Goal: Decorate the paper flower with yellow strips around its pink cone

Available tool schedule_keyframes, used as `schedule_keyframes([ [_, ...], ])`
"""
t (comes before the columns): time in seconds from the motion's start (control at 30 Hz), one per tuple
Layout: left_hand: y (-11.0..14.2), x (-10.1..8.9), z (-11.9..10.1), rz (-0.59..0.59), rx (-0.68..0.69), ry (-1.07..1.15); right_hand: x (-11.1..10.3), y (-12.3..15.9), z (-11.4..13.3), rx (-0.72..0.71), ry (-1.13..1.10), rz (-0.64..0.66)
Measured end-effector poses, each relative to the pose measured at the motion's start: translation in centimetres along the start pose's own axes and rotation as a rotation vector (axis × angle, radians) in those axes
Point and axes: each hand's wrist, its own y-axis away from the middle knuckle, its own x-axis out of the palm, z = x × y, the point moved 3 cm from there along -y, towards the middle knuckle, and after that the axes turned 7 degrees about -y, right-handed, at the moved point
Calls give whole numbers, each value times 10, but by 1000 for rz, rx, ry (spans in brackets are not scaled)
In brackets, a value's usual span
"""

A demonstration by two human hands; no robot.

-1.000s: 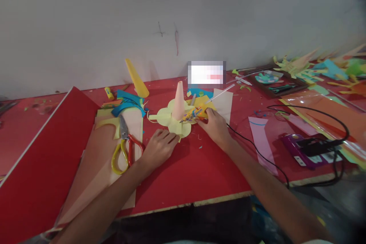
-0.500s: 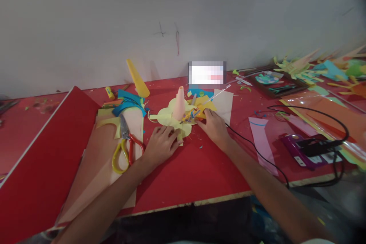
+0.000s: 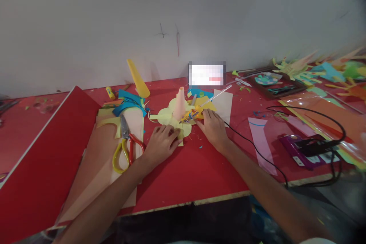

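Note:
A pale yellow paper flower (image 3: 166,116) lies on the red table (image 3: 194,167) with a pink paper cone (image 3: 179,103) standing on its middle. My left hand (image 3: 162,143) rests on the flower's near petal, its fingers flat on the paper. My right hand (image 3: 213,129) is closed round a small yellow and blue glue gun (image 3: 191,114). The gun's tip sits at the foot of the cone, and a clear glue stick (image 3: 219,94) juts out behind it. A black cord (image 3: 257,148) runs from that hand off to the right.
Yellow and red scissors (image 3: 126,148) lie on a pink sheet (image 3: 97,167) to the left, beside a large red board (image 3: 42,152). A yellow cone (image 3: 137,78) leans on the wall. A purple device (image 3: 303,148), coloured paper cut-outs and a dark tray (image 3: 274,82) fill the right side.
My left hand has slid forward onto the flower's near petal. The pink cone now leans slightly, its tip lower. My right hand with the glue gun has barely moved.

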Motion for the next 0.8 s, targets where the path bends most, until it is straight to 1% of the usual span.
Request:
schedule_keyframes([
  [0.2, 1, -1, 1, 15, -8, 10, -1, 1, -1, -9, 35, 10],
  [0.47, 0, 1, 1, 11, -6, 11, -1, 0, 5, -60, 75, 11],
  [0.8, -1, -1, 0, 16, -7, 0, -8, 1, 3, -83, 91, 24],
])
